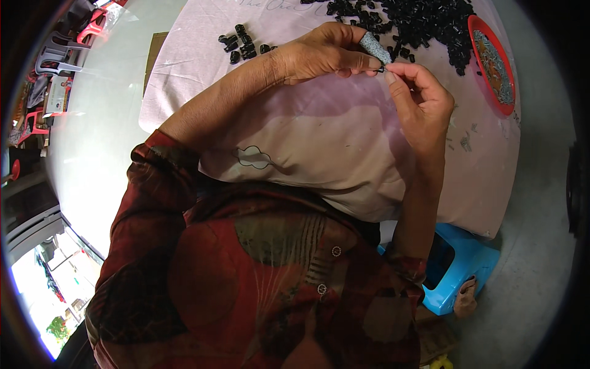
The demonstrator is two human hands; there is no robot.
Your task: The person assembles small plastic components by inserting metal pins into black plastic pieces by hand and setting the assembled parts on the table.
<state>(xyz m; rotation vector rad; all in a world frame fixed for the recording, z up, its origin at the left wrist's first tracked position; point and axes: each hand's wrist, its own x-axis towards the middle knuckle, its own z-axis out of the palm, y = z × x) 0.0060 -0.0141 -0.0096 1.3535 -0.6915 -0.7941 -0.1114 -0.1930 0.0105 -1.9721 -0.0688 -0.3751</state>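
Observation:
My left hand point(329, 54) pinches a small black part point(380, 69) between thumb and index finger. A grey-blue fabric finger cover point(375, 48) wraps that index finger. From the right, my right hand point(424, 98) meets it, thumb and index finger closed at the part's end; whether a tiny piece sits between those fingertips is too small to tell. Beyond the hands spreads a large heap of small black plastic parts point(424, 24). A smaller group of black parts point(239, 44) lies left of my left hand.
A red oval tray point(509, 106) at the table's right edge holds many small silvery pieces. A few similar bits point(466, 142) lie on the pink tablecloth point(307, 147). Below the right edge stands a blue plastic stool point(473, 261). Several chairs point(58, 55) line the far left.

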